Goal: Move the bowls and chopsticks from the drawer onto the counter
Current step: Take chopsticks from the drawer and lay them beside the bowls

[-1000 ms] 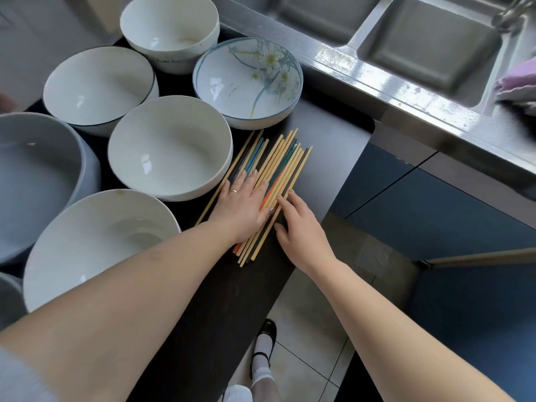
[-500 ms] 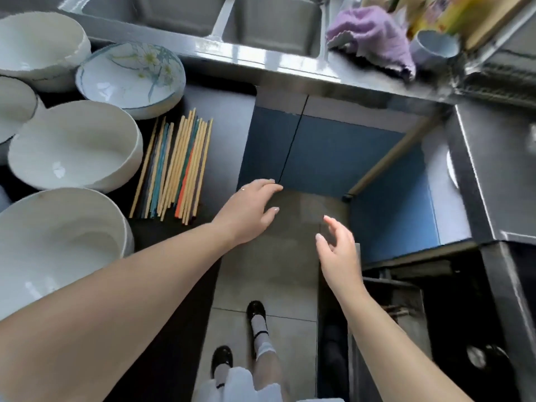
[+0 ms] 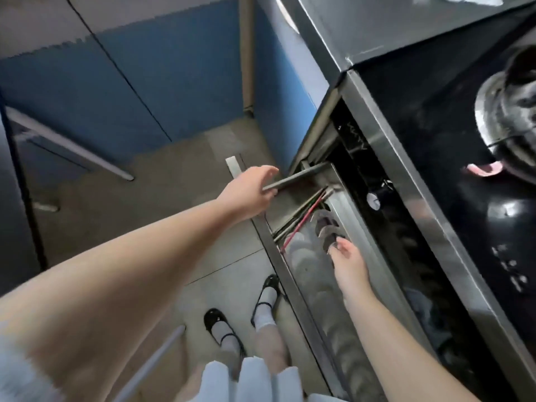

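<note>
Not finished: we see chopsticks (image 3: 301, 217) left in the open drawer (image 3: 293, 288), plus blurred bowl-like shapes. Left hand (image 3: 251, 192) open at the drawer's end, right hand (image 3: 346, 264) open over them, both empty.

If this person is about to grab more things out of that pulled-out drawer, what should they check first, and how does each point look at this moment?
1. Drawer pulled out: ok.
2. Chopsticks left in it and within reach: ok, a few lie at the far end.
3. Left hand free: ok, it is open, near the drawer's far corner.
4. Right hand free: ok, it holds nothing, fingertips at the dishes.
5. Which dishes are bowls: cannot tell, too blurred.
6. Space on the counter: cannot tell, it is out of view.
</note>
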Demonstrator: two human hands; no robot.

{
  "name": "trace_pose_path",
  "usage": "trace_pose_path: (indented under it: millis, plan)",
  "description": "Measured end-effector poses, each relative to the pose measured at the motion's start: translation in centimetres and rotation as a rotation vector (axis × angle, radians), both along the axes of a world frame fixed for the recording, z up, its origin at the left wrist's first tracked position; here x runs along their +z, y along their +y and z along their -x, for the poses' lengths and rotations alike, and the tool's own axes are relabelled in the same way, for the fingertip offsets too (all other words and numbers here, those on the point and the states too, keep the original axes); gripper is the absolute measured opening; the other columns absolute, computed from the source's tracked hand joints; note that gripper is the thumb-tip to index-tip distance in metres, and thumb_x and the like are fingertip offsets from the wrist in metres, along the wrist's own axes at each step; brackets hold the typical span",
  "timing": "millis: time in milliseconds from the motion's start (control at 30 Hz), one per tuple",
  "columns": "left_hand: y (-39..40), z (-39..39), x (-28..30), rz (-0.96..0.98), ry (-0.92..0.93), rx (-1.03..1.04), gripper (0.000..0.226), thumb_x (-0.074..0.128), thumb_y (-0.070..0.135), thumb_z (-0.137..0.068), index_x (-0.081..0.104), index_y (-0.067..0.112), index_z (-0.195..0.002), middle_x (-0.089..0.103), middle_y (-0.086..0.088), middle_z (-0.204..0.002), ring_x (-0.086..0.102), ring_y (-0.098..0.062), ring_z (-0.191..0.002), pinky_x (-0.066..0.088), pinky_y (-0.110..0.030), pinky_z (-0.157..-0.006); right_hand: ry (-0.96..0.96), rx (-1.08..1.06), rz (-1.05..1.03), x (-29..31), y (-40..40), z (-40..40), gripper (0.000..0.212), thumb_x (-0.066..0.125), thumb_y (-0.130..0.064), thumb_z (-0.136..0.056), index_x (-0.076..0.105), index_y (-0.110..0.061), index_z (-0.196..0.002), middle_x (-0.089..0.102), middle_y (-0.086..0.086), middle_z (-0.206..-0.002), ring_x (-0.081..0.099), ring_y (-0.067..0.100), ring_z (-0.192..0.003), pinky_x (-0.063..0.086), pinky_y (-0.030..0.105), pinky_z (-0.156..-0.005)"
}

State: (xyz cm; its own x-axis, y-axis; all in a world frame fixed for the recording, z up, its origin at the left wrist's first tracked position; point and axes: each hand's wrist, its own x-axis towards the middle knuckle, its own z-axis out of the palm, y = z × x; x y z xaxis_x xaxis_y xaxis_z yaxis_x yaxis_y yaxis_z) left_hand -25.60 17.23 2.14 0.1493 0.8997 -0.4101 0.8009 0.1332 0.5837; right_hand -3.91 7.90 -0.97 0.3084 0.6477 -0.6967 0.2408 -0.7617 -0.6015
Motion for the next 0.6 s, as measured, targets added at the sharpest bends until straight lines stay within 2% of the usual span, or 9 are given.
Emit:
trace_pose_path:
  millis: [200,333,400,500,600]
  plan:
    - [4.6,-6.2,-7.4,0.161,0.030,-0.012,0.045,0.060,0.022,-0.093,0.050,0.010,-0.135,0.058,-0.011,-0.134,0.053,-0.025,-0.124,0.040,-0.028,-0.101,0.034,-0.009,0.131,-6.2,2.3,-3.4,0.045,0.050,-0.019,-0.098,0.044,-0.012,-0.142,0.051,0.004,-0.141,0.048,0.020,-0.127,0.035,0.025,-0.093]
    - [5.9,-8.6,-12.9,0.297,0.124,-0.037,0.054,0.060,0.028,-0.092,0.044,0.008,-0.140,0.052,-0.013,-0.140,0.049,-0.027,-0.129,0.039,-0.031,-0.104,0.090,0.056,0.220,-11.2,3.9,-3.0,0.051,0.051,-0.021,-0.098,0.037,-0.015,-0.146,0.047,0.003,-0.147,0.046,0.020,-0.131,0.034,0.030,-0.100]
    - [6.2,-9.3,-15.4,0.341,0.195,-0.065,0.057,0.061,0.029,-0.090,0.043,0.009,-0.140,0.052,-0.014,-0.139,0.049,-0.030,-0.128,0.040,-0.033,-0.103,0.086,0.081,0.232,-13.4,4.8,-2.8,0.052,0.051,-0.022,-0.097,0.036,-0.016,-0.147,0.046,0.002,-0.147,0.046,0.020,-0.131,0.034,0.030,-0.100]
    - [6.8,-10.2,-18.5,0.377,0.244,-0.086,0.067,0.066,0.032,-0.081,0.041,0.013,-0.141,0.051,-0.015,-0.137,0.051,-0.034,-0.124,0.044,-0.038,-0.102,0.058,0.117,0.241,-16.1,6.6,-2.8,0.053,0.051,-0.025,-0.097,0.035,-0.019,-0.147,0.045,0.000,-0.148,0.045,0.021,-0.133,0.035,0.034,-0.103]
    - [7.2,-10.9,-20.7,0.386,0.285,-0.116,0.068,0.064,0.035,-0.082,0.038,0.015,-0.142,0.045,-0.017,-0.138,0.047,-0.038,-0.125,0.043,-0.044,-0.103,0.052,0.146,0.243,-18.5,8.0,-2.7,0.054,0.051,-0.025,-0.097,0.034,-0.018,-0.148,0.043,0.001,-0.149,0.044,0.022,-0.134,0.035,0.036,-0.107]
